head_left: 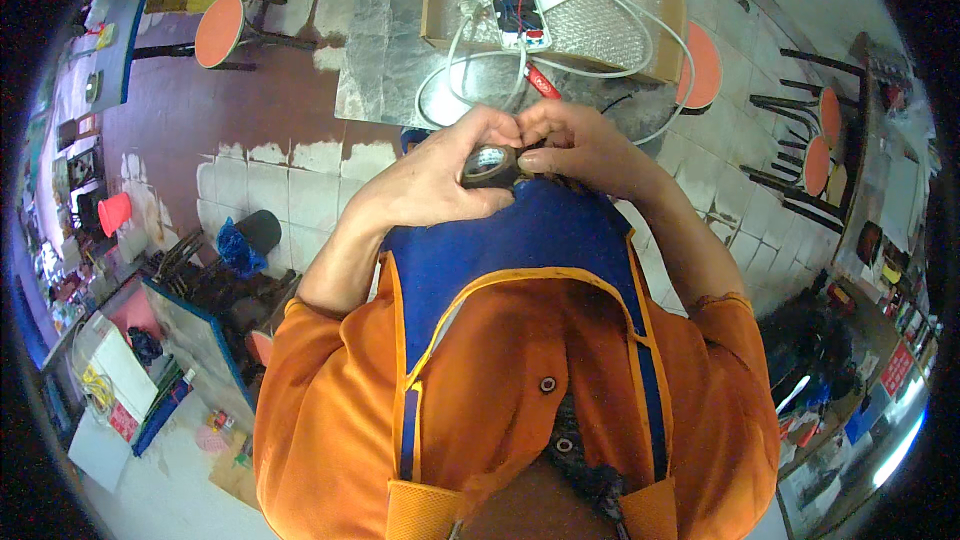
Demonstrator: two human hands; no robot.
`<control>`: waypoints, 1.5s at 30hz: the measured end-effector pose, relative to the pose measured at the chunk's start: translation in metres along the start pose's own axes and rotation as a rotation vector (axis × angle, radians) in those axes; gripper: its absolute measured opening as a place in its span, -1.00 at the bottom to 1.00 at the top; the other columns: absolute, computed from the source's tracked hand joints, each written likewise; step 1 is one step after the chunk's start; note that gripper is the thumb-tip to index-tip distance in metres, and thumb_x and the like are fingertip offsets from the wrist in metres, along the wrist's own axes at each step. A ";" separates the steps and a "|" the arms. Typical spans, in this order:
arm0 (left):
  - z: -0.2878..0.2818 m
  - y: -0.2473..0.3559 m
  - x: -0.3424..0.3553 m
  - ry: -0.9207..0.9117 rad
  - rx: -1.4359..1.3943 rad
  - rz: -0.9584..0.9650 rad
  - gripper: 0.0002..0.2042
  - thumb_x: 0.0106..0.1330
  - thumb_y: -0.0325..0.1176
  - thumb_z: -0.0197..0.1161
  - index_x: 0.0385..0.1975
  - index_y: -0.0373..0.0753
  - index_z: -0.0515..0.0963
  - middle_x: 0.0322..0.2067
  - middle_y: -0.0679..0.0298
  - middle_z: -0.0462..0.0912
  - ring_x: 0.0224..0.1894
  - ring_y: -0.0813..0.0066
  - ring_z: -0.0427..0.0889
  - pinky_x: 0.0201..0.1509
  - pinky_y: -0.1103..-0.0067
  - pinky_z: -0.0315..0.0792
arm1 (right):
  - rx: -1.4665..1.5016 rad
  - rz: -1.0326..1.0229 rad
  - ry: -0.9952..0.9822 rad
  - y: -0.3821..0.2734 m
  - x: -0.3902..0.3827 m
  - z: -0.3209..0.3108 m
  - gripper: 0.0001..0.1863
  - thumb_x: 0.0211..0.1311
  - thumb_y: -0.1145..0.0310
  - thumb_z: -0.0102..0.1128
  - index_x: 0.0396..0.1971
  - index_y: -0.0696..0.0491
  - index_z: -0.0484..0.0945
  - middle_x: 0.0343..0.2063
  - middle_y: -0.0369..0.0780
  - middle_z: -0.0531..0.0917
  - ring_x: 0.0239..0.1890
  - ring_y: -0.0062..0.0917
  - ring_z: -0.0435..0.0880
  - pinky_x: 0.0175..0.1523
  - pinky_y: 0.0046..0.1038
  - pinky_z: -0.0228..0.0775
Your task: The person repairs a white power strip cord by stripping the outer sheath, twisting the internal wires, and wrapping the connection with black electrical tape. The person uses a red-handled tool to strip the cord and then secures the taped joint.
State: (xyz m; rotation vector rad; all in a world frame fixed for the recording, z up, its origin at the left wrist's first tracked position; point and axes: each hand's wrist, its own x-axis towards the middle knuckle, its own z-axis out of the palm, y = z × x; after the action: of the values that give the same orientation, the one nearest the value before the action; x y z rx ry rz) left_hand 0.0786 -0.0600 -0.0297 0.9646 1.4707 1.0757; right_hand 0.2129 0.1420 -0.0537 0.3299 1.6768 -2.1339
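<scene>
My left hand (425, 178) curls round a roll of black tape (488, 168), its thumb below and fingers above. Right beside it, my right hand (580, 152) is closed, thumb and bent fingers pressed together over something dark at the roll's edge. Whether that is the tape's loose end cannot be made out. Both hands meet in front of my blue apron (515, 230), at the table's near edge. Beyond them lies a white power strip (517, 5) with its black sockets and thin wires exposed. A red-handled tool (542, 81) rests just past my right fingers.
A cardboard box (435, 0) lined with bubble wrap (610, 40) sits on the grey table (375, 70), the power strip over it. A white cable (655, 35) loops round the strip. Orange-topped stools (219, 31) stand on the floor. Cluttered benches line both sides.
</scene>
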 end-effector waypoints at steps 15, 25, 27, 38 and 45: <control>0.006 0.006 0.009 -0.120 0.150 0.042 -0.54 0.08 -0.38 0.43 -0.06 -0.28 0.38 -0.19 0.13 0.56 -0.08 0.24 0.59 0.05 0.42 0.46 | -0.429 0.092 -0.237 -0.016 -0.008 -0.011 -0.75 0.27 0.22 0.28 -0.32 0.13 0.65 -0.51 -0.23 0.65 -0.43 -0.62 0.57 -0.29 -0.43 0.43; 0.028 -0.009 0.009 0.041 -0.125 -0.036 -0.78 0.31 -0.37 0.29 -0.14 -0.28 0.46 -0.24 0.30 0.54 -0.15 0.54 0.51 -0.04 0.55 0.44 | -0.506 -0.066 -0.110 0.000 -0.025 -0.005 -0.73 0.34 0.20 0.15 -0.32 0.14 0.57 -0.44 -0.10 0.66 -0.41 -0.37 0.63 -0.25 -0.29 0.42; 0.037 -0.007 0.009 0.137 -0.225 -0.104 -0.78 0.28 -0.33 0.31 -0.19 -0.30 0.50 -0.29 0.20 0.59 -0.21 0.39 0.58 -0.08 0.47 0.47 | -0.536 -0.148 -0.053 0.004 -0.027 -0.004 -0.75 0.35 0.23 0.13 -0.36 0.14 0.54 -0.45 -0.08 0.63 -0.41 -0.32 0.62 -0.26 -0.28 0.40; 0.059 -0.010 0.025 0.186 -0.079 -0.038 -0.89 0.42 -0.40 0.14 -0.19 -0.29 0.42 -0.35 0.40 0.50 -0.32 0.69 0.42 -0.20 0.67 0.38 | -0.594 -0.388 0.051 0.021 -0.047 -0.010 -0.79 0.37 0.34 0.12 -0.42 0.15 0.44 -0.51 -0.10 0.48 -0.42 -0.16 0.51 -0.29 -0.26 0.34; 0.078 -0.005 0.048 0.155 -0.117 -0.102 -0.86 0.34 -0.38 0.24 -0.32 -0.32 0.48 -0.43 0.33 0.54 -0.35 0.62 0.49 -0.22 0.59 0.42 | -0.615 -0.344 0.078 0.037 -0.075 -0.018 -0.83 0.33 0.36 0.11 -0.39 0.14 0.42 -0.49 -0.09 0.48 -0.39 -0.11 0.52 -0.28 -0.22 0.34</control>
State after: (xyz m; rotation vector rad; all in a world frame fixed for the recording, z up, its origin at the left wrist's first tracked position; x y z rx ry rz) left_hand 0.1487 -0.0052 -0.0527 0.7304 1.5462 1.1691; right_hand 0.2951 0.1650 -0.0592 -0.0668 2.4648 -1.6976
